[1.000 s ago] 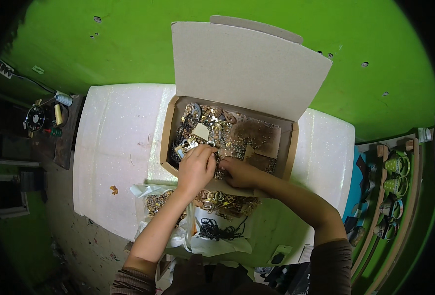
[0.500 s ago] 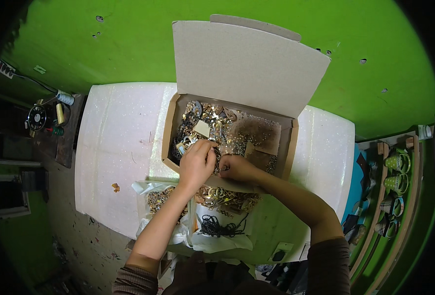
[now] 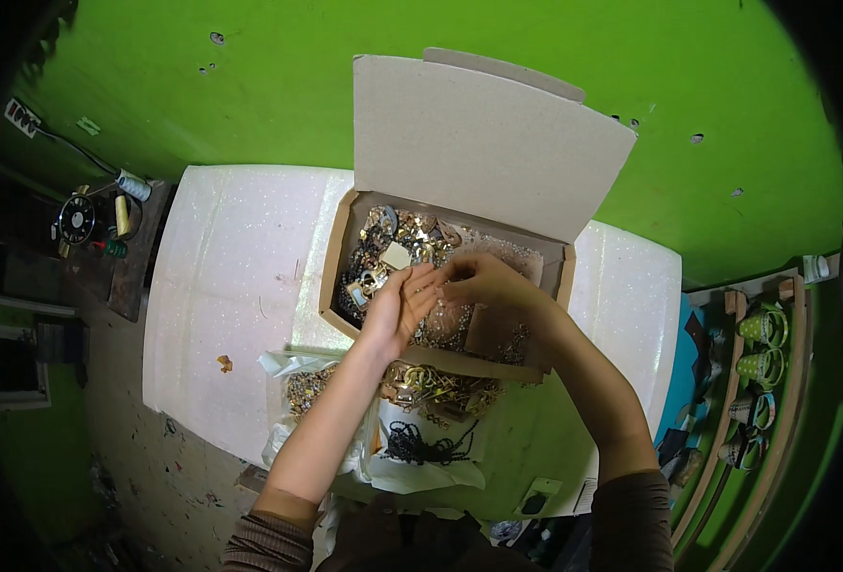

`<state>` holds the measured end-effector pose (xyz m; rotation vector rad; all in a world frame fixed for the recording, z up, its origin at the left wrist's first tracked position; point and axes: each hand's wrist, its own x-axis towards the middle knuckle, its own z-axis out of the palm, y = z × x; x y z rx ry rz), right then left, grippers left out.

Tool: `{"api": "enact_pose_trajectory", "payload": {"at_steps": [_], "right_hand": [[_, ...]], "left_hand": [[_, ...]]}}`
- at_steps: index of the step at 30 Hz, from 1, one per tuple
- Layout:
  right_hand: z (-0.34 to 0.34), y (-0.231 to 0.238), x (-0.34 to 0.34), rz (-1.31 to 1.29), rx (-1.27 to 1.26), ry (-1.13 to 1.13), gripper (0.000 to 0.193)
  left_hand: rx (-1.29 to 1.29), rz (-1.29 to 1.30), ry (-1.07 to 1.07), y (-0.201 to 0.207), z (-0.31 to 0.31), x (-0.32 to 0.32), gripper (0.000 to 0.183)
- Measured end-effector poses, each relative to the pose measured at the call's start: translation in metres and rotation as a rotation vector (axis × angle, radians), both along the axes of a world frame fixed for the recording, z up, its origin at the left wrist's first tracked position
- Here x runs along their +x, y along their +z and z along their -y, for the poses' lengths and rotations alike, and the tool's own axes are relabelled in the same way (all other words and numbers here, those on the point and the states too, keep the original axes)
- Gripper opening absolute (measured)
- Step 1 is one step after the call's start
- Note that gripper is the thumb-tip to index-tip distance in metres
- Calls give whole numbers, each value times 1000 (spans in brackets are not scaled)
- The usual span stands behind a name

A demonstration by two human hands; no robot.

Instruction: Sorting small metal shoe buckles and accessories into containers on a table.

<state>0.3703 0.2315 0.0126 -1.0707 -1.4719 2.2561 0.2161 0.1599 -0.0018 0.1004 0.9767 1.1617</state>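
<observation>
An open cardboard box [image 3: 339, 238] is filled with gold-coloured hardware, dark chains and small beads. Over its middle, my left hand [image 3: 400, 310] is turned palm up, fingers stretched out. My right hand [image 3: 490, 284] hovers just beside those fingertips, thumb and fingers drawn together in a pinch; anything between them is too small to make out. A pale square piece [image 3: 396, 255] lies among the hardware left of my hands. Just in front of the box, bags hold gold-coloured pieces [image 3: 431, 386] and a black beaded strand [image 3: 426, 443].
The box lid [image 3: 493, 143] stands raised toward the green wall. A glittery white tabletop [image 3: 240, 257] spreads beneath, with a small brown scrap [image 3: 224, 363] on it. Thread spools [image 3: 133, 186] sit on a dark side table at left. Green sandals [image 3: 762, 327] hang on a wooden rack at right.
My left hand has turned from palm down to palm up. My right hand has risen from the box's front edge to beside the left fingers. The view has shifted slightly.
</observation>
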Motion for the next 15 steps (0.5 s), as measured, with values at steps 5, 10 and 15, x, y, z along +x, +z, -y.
{"api": "enact_pose_trajectory", "payload": {"at_steps": [5,10,15], "right_hand": [[-1,26,-27,110,269,83,17],[-6,26,-30,117,326,165,29],[-14,37,-22,-49,305,212,34]], "left_hand": [[92,492,49,-21,-4,0,35],[13,559,223,-31,-5,6,29],[41,582,325,-21,-8,-3,30]]}}
